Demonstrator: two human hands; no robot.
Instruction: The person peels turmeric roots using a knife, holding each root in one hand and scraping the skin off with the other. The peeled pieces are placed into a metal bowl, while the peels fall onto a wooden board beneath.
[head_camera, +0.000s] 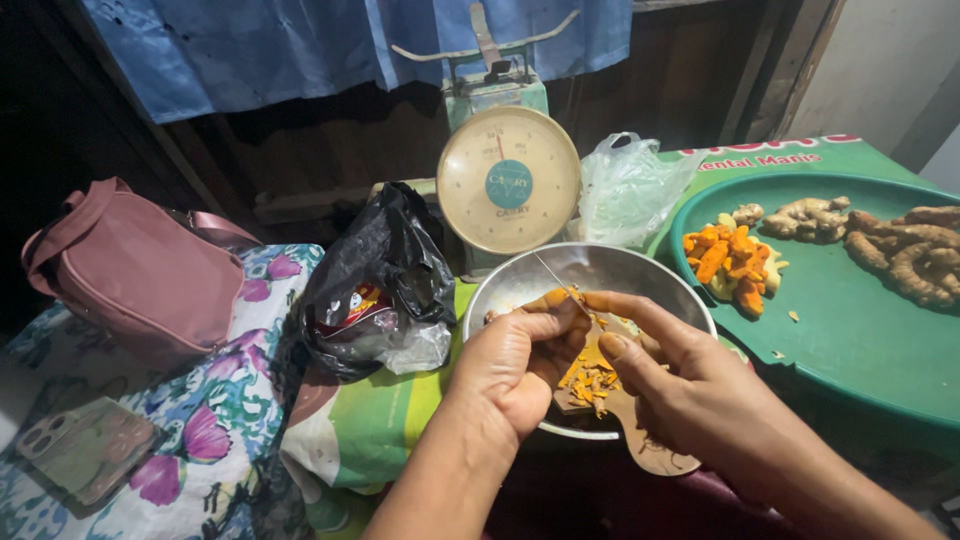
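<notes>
From my remote view, a pink handbag (130, 270) lies far left, then a black plastic bag (375, 280) with packets inside. My left hand (515, 370) pinches a turmeric piece (553, 300) over the steel bowl (520, 285), where orange peelings (590, 380) sit on a wooden board (640, 430). My right hand (680, 375) grips a thin knife (552, 275). I judge the root small, firm and slippery; pinch its ends. The green tray (850, 330) holds cut turmeric (730, 262) and ginger (900, 250).

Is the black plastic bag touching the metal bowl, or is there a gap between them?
Cannot tell. In the head view the black plastic bag reaches close to the metal bowl rim, but dim light hides whether they meet.
</notes>
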